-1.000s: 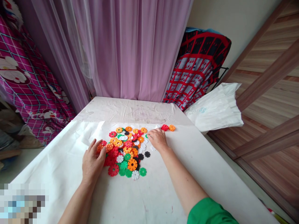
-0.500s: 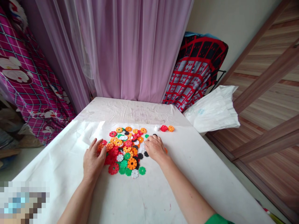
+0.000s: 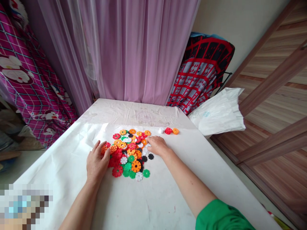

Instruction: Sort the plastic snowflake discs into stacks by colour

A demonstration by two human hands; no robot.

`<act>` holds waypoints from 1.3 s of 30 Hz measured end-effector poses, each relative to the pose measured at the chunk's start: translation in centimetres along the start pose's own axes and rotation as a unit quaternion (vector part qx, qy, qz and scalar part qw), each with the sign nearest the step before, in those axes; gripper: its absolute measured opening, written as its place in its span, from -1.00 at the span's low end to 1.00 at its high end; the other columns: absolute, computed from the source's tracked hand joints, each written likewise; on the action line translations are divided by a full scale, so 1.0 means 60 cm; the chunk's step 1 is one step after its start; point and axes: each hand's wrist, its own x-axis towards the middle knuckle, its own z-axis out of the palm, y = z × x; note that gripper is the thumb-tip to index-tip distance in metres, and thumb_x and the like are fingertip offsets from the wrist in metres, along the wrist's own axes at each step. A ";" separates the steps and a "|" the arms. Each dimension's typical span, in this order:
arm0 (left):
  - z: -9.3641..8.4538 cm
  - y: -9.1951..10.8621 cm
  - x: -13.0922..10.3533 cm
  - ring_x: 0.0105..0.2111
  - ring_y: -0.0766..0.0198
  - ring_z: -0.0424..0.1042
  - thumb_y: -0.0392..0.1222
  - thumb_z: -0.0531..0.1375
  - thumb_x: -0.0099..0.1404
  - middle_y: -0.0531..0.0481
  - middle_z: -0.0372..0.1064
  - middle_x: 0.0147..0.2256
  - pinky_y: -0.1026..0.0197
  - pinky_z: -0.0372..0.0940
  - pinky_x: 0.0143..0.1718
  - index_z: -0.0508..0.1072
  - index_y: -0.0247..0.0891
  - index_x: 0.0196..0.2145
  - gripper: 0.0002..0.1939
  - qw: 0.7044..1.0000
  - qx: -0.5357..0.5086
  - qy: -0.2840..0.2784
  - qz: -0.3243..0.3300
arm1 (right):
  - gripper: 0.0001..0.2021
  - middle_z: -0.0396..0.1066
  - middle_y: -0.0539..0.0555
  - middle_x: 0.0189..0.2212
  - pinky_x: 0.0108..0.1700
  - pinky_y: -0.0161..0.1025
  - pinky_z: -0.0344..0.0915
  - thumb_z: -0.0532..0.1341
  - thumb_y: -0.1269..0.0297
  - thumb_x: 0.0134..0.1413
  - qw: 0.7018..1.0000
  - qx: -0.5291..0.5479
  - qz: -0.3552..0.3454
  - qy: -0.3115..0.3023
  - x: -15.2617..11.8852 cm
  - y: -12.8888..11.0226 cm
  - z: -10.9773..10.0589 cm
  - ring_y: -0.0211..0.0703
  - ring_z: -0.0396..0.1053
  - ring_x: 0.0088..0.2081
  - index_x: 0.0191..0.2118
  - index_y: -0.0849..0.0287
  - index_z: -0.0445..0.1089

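Green sleeve [image 3: 223, 215], one: on the person's right arm, nearer than the disc pile and to its right.

White table cover [image 3: 134, 204], one: lies under the disc pile and spreads out on every side of it; creased to the left, a few faint reddish marks on the near side.

Notched plastic discs, loose: a white disc [image 3: 139, 176] and a green disc [image 3: 146, 173] at the near edge of the disc pile; a black disc [image 3: 151, 156] just off its right edge.

Left hand [image 3: 97, 161]: at the pile's left edge, beside orange and red discs; fingers parted, thumb set apart. Whether it grips any, I cannot tell.

Disc pile [image 3: 117, 155]: red, orange, green, white and black, overlapping, between the two hands.

Right hand [image 3: 157, 145]: at the pile's right edge, fingers bent, tips among the discs; whether they pinch one is hidden from me.

Clusters, three, in a row beyond the pile to the right: white cluster [image 3: 161, 130], red cluster [image 3: 168, 131], orange cluster [image 3: 176, 131].

Beyond the pile, in the room: pale wrinkled cloth [image 3: 134, 113], straight behind; white bag [image 3: 218, 111], to the right; wood-grain panels [image 3: 275, 80], farther right; magenta printed fabric [image 3: 31, 95], far left; red-and-black patterned cloth [image 3: 199, 70], behind right; mauve curtain [image 3: 144, 51], hanging behind.
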 end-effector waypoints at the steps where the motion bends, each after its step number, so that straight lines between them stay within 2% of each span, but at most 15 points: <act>1: 0.000 0.000 0.000 0.20 -0.05 0.30 0.03 0.06 0.31 -0.12 0.24 0.27 -0.13 0.11 0.29 0.48 -0.16 0.04 -0.56 1.000 0.001 -0.002 -0.002 | -0.74 0.54 0.07 -0.14 -0.17 -0.25 0.20 0.24 0.32 0.03 1.000 0.007 0.003 -0.003 0.000 0.001 -0.004 -0.07 0.44 -0.08 -0.11 0.07 0.44; 5: 0.000 -0.001 0.001 0.21 -0.06 0.29 0.03 0.05 0.31 -0.14 0.23 0.27 -0.14 0.11 0.29 0.48 -0.17 0.05 -0.55 1.000 0.004 -0.005 -0.001 | -0.63 0.53 0.03 -0.11 -0.13 -0.29 0.21 0.27 0.31 0.01 0.997 0.070 0.038 0.014 -0.020 0.028 -0.018 -0.12 0.43 -0.06 0.00 0.07 0.40; 8: 0.001 0.000 0.001 0.21 -0.07 0.29 0.01 0.04 0.31 -0.15 0.23 0.27 -0.16 0.10 0.29 0.48 -0.19 0.04 -0.55 1.000 0.005 -0.003 0.008 | -0.68 0.52 0.04 -0.08 -0.09 -0.30 0.21 0.25 0.30 0.05 0.994 0.081 0.066 0.041 -0.045 0.059 -0.022 -0.13 0.42 -0.04 -0.03 0.08 0.45; 12: 0.001 0.001 0.001 0.21 -0.06 0.30 0.00 0.05 0.30 -0.15 0.25 0.26 -0.16 0.10 0.29 0.48 -0.18 0.04 -0.56 1.000 0.005 -0.001 0.003 | -0.74 0.52 0.06 -0.09 -0.09 -0.28 0.21 0.25 0.27 0.06 0.996 0.060 0.059 0.032 -0.067 0.075 -0.009 -0.10 0.41 -0.04 -0.09 0.06 0.52; 18: 0.002 -0.003 0.002 0.21 -0.07 0.30 0.00 0.06 0.30 -0.15 0.24 0.26 -0.16 0.10 0.30 0.48 -0.18 0.03 -0.56 1.000 0.002 0.000 0.003 | -0.73 0.50 0.08 -0.09 -0.07 -0.26 0.22 0.25 0.27 0.07 0.998 0.045 0.030 0.024 -0.067 0.057 0.018 -0.08 0.39 -0.01 -0.09 0.04 0.52; 24: 0.002 -0.001 0.002 0.20 -0.08 0.30 0.02 0.05 0.30 -0.17 0.24 0.26 -0.17 0.12 0.29 0.48 -0.20 0.03 -0.55 1.000 0.005 -0.001 0.005 | -0.77 0.52 0.09 -0.13 -0.11 -0.25 0.21 0.25 0.27 0.06 0.998 0.030 0.046 0.003 -0.070 0.047 0.016 -0.07 0.41 -0.05 -0.13 0.04 0.53; 27: 0.002 -0.001 0.001 0.20 -0.08 0.31 0.03 0.05 0.30 -0.16 0.25 0.25 -0.16 0.12 0.28 0.48 -0.19 0.03 -0.55 1.000 0.005 0.002 0.004 | -0.77 0.52 0.09 -0.15 -0.12 -0.24 0.19 0.24 0.28 0.06 0.997 0.039 0.060 -0.004 -0.093 0.036 0.016 -0.07 0.41 -0.09 -0.14 0.06 0.52; 34: -0.001 0.003 0.002 0.18 -0.09 0.32 0.02 0.06 0.29 -0.14 0.25 0.26 -0.17 0.12 0.28 0.48 -0.18 0.04 -0.55 1.000 0.004 -0.001 0.002 | -0.79 0.50 0.05 -0.17 -0.12 -0.26 0.15 0.21 0.32 0.06 0.993 0.104 0.065 0.005 -0.184 -0.011 0.041 -0.13 0.39 -0.12 -0.16 0.07 0.49; 39: -0.002 0.005 0.002 0.18 -0.08 0.32 0.02 0.06 0.29 -0.15 0.25 0.26 -0.15 0.14 0.27 0.48 -0.18 0.04 -0.54 1.000 0.003 -0.005 0.001 | -0.80 0.50 0.04 -0.17 -0.10 -0.26 0.16 0.27 0.28 0.03 0.988 0.149 0.048 -0.002 -0.193 -0.018 0.035 -0.13 0.39 -0.11 -0.18 0.07 0.49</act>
